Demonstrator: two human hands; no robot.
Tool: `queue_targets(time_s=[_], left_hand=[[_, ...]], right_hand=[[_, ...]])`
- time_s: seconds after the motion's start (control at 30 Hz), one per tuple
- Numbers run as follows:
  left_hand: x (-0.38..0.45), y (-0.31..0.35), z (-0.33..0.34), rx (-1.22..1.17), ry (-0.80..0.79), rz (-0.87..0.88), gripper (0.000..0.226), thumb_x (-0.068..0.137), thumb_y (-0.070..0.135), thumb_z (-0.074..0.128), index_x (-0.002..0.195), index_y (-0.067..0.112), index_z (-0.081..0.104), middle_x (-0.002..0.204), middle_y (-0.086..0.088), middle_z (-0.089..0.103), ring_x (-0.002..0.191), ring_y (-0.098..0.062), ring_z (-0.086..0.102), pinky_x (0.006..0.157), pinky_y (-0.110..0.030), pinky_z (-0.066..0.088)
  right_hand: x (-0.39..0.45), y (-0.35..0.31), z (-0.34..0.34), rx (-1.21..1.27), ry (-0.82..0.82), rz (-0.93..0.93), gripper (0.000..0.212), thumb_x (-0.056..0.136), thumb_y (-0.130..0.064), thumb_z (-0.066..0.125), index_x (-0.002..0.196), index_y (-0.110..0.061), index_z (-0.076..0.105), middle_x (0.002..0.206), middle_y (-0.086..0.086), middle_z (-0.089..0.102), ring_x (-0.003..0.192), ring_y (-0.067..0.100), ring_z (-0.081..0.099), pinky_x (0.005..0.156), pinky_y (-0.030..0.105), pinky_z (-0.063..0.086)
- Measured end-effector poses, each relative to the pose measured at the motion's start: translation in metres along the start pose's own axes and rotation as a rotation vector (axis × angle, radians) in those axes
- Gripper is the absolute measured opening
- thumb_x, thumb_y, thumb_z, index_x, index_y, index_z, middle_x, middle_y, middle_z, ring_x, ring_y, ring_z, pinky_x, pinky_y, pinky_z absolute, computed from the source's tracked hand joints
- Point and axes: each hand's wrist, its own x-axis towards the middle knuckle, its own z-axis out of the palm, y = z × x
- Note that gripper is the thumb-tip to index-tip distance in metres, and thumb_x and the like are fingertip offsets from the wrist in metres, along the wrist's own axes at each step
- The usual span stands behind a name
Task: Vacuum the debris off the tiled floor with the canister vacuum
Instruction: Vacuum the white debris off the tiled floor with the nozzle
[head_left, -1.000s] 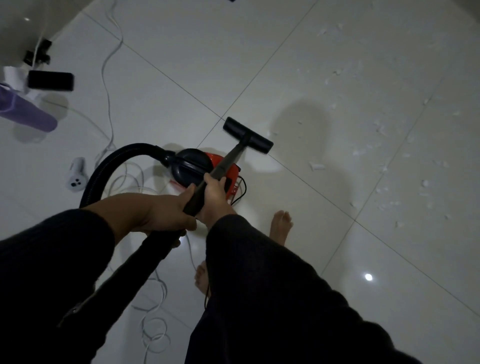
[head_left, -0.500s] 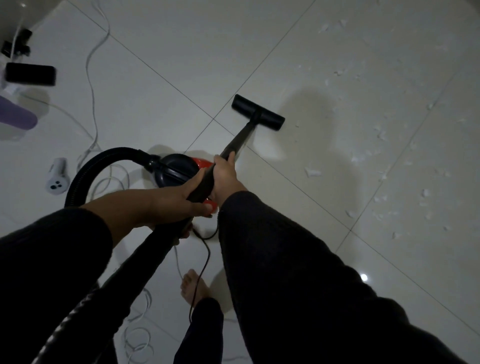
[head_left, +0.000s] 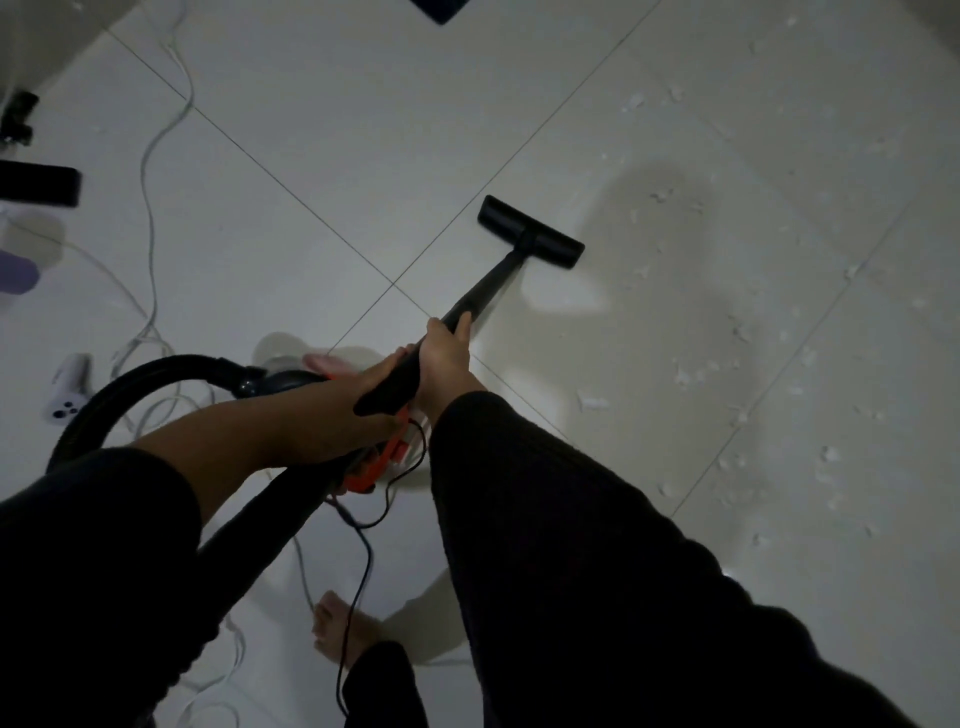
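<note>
Both hands (head_left: 415, 379) grip the wand (head_left: 483, 291); white cables (head_left: 150, 218) and canister (head_left: 363, 457) crowd the left floor (head_left: 363, 130).

Black wand (head_left: 488, 291), seemingly orange-red canister (head_left: 387, 452).

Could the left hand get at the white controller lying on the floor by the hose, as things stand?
Probably not right now. The left hand is clamped on the vacuum wand, and the white controller lies low on the floor beyond the hose; letting go and bending down would be needed.
</note>
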Motion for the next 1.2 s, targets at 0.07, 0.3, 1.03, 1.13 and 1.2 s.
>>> queue_targets(time_s=[0.07,0.3,1.03,1.13,1.2], left_hand=[[0.005,0.015,-0.007,-0.063,-0.053,-0.082,0.056,0.096,0.025,0.049,0.144,0.031,0.022,0.089,-0.008,0.058,0.073,-0.019,0.062,0.054,-0.025,0.056],[0.036,0.055,-0.038,0.031,0.045,0.008,0.074,0.097,0.022,0.045,0.148,0.042,-0.005,0.071,-0.009,0.055,0.054,-0.015,0.052,0.050,-0.026,0.044],[0.162,0.204,-0.162,-0.062,-0.042,0.083,0.044,0.098,0.028,0.042,0.136,0.042,0.023,0.074,-0.014,0.049,0.052,-0.019,0.048,0.040,-0.023,0.045],[0.185,0.232,-0.170,-0.045,-0.047,0.116,0.059,0.098,0.029,0.043,0.144,0.047,0.010,0.073,-0.014,0.052,0.053,-0.019,0.051,0.042,-0.022,0.047],[0.199,0.254,-0.175,-0.030,-0.037,0.117,0.061,0.098,0.029,0.043,0.145,0.048,0.007,0.073,-0.014,0.054,0.054,-0.018,0.052,0.044,-0.023,0.047]], right_hand=[[0.004,-0.017,0.001,0.016,0.001,-0.002,0.057,0.097,-0.022,0.048,0.143,-0.050,0.026,0.084,0.006,0.050,0.061,0.012,0.049,0.054,0.024,0.050],[0.005,-0.064,0.003,0.170,-0.128,0.017,0.062,0.096,-0.026,0.053,0.143,-0.051,0.022,0.119,0.011,0.052,0.094,0.023,0.059,0.076,0.035,0.057],[0.100,-0.273,0.052,0.089,0.036,-0.143,0.061,0.098,-0.028,0.042,0.146,-0.049,0.011,0.085,0.001,0.053,0.067,0.014,0.052,0.077,0.034,0.054],[0.115,-0.309,0.045,0.100,0.024,-0.157,0.061,0.098,-0.030,0.042,0.147,-0.049,0.010,0.088,0.000,0.053,0.068,0.013,0.052,0.075,0.033,0.054],[0.124,-0.333,0.040,0.105,0.027,-0.151,0.060,0.098,-0.032,0.042,0.146,-0.051,0.011,0.085,-0.001,0.053,0.069,0.013,0.052,0.075,0.033,0.053]])
